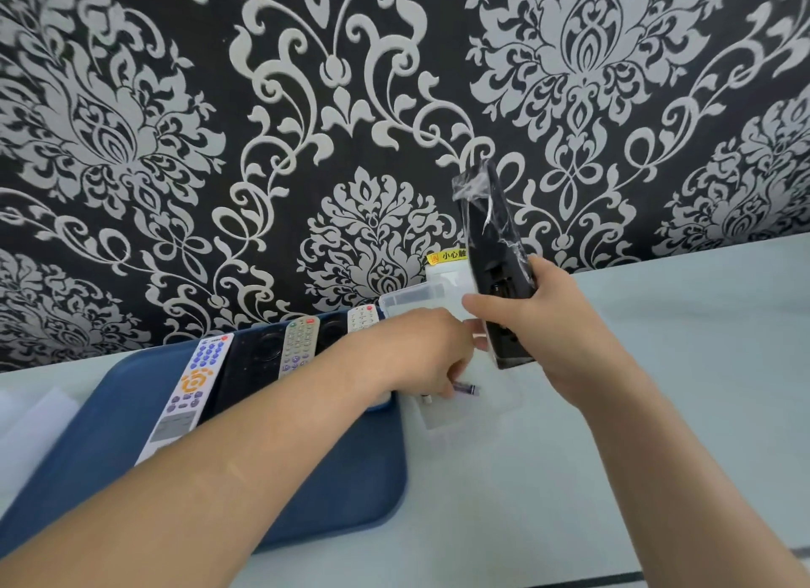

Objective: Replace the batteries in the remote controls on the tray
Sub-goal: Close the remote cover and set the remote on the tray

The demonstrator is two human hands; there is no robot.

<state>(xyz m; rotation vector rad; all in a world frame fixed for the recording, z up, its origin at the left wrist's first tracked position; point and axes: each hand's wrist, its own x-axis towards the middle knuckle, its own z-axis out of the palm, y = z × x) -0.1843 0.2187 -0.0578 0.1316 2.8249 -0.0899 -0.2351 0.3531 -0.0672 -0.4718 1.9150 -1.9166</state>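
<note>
On the table (pixel 613 456), left hand (pixel 420 351) pinches battery (pixel 465 388) beside tray (pixel 388 478) edge.

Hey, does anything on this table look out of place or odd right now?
Only the black remote in the right hand: crinkled clear plastic film hangs loose off its top end. The left hand pinches a purple battery on the table beside the blue tray; nothing spilled.

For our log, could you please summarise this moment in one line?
left hand pinches purple cylindrical battery right of blue tray | right hand holds plastic-wrapped black remote control raised
</note>
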